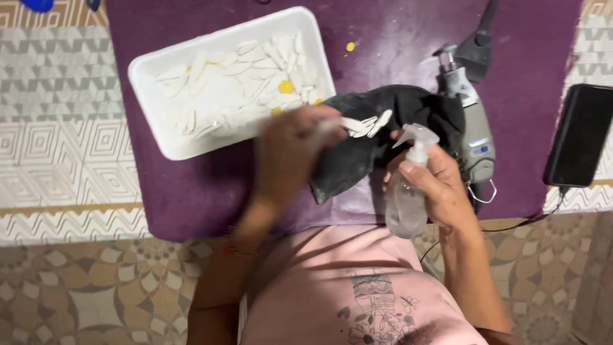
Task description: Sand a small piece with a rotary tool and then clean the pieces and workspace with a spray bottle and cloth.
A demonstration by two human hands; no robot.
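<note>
One clear plastic spray bottle (408, 191) with a white trigger head is gripped in the right hand (440, 185), lower centre-right. The blurred left hand (290, 153) is pressed on one black cloth (377, 137); its grip cannot be told. Several white slivers (365, 124) lie there. Beyond, one white foam tray (153, 76) and one grey rotary tool (476, 134) are noted.

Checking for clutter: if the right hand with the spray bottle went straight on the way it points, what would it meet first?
Probably the black cloth with white pieces on it, just beyond the right hand and spray bottle; depth is unclear.

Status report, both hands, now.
Right hand grips clear spray bottle. Left hand, blurred, at white pieces on black cloth. Nothing in the way.
</note>
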